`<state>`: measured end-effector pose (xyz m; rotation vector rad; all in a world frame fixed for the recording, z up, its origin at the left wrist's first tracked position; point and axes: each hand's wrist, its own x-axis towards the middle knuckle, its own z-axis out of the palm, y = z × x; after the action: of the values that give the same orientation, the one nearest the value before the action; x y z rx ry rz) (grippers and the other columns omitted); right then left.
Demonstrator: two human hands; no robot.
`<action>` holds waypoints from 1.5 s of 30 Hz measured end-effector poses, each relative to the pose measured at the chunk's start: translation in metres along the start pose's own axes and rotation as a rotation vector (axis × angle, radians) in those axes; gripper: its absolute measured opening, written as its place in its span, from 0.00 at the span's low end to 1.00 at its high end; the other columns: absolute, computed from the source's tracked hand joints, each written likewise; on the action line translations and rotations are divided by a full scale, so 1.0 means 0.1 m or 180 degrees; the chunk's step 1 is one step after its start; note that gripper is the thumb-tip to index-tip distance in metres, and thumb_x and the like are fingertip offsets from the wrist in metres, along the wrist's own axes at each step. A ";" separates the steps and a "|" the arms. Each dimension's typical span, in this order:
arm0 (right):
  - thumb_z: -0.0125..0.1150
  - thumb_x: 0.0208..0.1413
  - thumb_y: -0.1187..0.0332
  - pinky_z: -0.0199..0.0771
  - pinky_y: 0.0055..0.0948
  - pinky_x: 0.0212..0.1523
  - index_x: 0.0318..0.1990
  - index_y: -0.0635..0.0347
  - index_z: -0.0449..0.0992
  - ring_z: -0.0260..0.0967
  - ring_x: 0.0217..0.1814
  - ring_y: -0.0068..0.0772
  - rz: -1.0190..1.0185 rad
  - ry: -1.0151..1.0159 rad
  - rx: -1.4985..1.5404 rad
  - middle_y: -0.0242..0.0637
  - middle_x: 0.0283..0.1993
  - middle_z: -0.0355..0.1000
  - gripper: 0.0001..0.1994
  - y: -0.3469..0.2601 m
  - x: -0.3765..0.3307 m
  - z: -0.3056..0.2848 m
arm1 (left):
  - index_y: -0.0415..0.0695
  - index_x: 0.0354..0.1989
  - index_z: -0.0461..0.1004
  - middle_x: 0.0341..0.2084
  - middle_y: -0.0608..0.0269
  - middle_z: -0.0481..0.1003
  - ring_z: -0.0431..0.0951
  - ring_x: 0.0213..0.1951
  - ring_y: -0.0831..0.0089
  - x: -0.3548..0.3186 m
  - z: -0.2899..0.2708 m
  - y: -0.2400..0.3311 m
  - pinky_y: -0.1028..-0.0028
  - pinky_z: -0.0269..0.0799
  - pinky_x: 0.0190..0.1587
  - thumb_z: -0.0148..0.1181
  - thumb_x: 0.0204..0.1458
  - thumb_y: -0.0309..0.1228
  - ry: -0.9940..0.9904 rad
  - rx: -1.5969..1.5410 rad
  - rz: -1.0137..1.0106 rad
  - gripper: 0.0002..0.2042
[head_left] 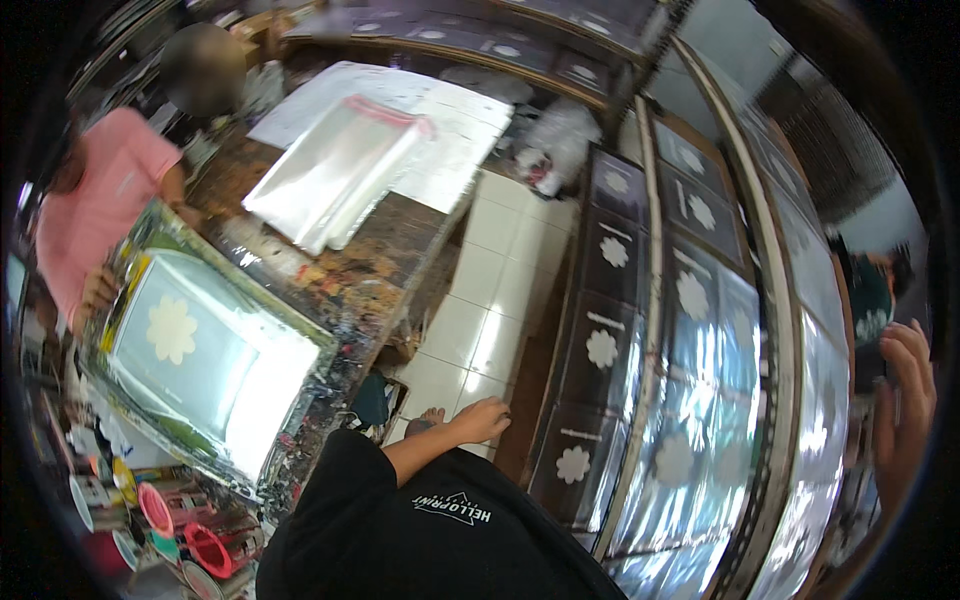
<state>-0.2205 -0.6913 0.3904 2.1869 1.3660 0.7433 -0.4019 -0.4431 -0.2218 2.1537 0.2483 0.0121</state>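
The left hand (480, 420) hangs loosely open and empty, just beside the rack (660, 330) of dark printed sheets (600, 345). The right hand (905, 410), fingers (915, 350) extended, is raised at the rack's far right edge, holding nothing visible.

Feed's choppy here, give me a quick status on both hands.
Left hand empty, hanging low by the dark printed sheets on the rack. Right hand raised at the picture's edge, grip unclear. Another person holds the screen frame on the table.

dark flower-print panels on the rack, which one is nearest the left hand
The lowest dark panel in the left column, just right of the left hand; the other panels sit higher up the rack, farther off.
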 end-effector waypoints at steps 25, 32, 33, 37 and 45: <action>0.57 0.66 0.63 0.76 0.28 0.35 0.37 0.55 0.73 0.68 0.30 0.24 0.1726 -0.2955 0.6865 0.28 0.28 0.68 0.08 -4.32 1.92 5.16 | 0.37 0.50 0.73 0.50 0.48 0.72 0.74 0.52 0.51 0.48 -2.23 -0.08 0.62 0.70 0.56 0.60 0.56 0.31 0.3113 0.0039 -0.1056 0.16; 0.53 0.64 0.72 0.79 0.30 0.38 0.42 0.60 0.72 0.76 0.35 0.29 0.1391 -0.3451 0.6447 0.33 0.36 0.73 0.04 -4.28 1.65 6.39 | 0.38 0.66 0.60 0.63 0.43 0.59 0.57 0.66 0.42 0.98 -3.54 0.05 0.43 0.49 0.68 0.68 0.46 0.32 0.3443 0.2844 -0.1696 0.37; 0.53 0.64 0.72 0.80 0.30 0.38 0.43 0.61 0.72 0.76 0.35 0.30 0.1201 -0.3354 0.6299 0.33 0.36 0.73 0.04 -4.29 1.66 6.58 | 0.38 0.67 0.60 0.62 0.44 0.62 0.59 0.65 0.44 1.11 -3.68 -0.07 0.42 0.49 0.68 0.68 0.47 0.32 0.3435 0.2986 -0.1803 0.37; 0.55 0.64 0.72 0.79 0.30 0.40 0.43 0.62 0.72 0.74 0.35 0.28 0.1076 -0.2971 0.6169 0.33 0.38 0.73 0.05 -4.16 2.15 6.32 | 0.37 0.64 0.63 0.56 0.51 0.71 0.68 0.61 0.52 1.47 -4.06 -0.76 0.40 0.47 0.68 0.62 0.51 0.31 0.2888 0.2867 -0.2597 0.31; 0.59 0.64 0.64 0.77 0.33 0.45 0.52 0.62 0.72 0.78 0.45 0.36 0.1332 -0.3013 0.7328 0.38 0.48 0.74 0.14 -3.95 2.45 5.51 | 0.36 0.58 0.70 0.54 0.52 0.74 0.70 0.60 0.54 1.75 -3.64 -0.52 0.35 0.46 0.67 0.50 0.56 0.27 0.2892 0.3362 -0.1664 0.20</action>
<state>-0.0342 -0.3601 -0.2215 2.9166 0.8497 -2.8375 -0.2769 -0.0840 -0.0746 2.8749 1.6309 0.7035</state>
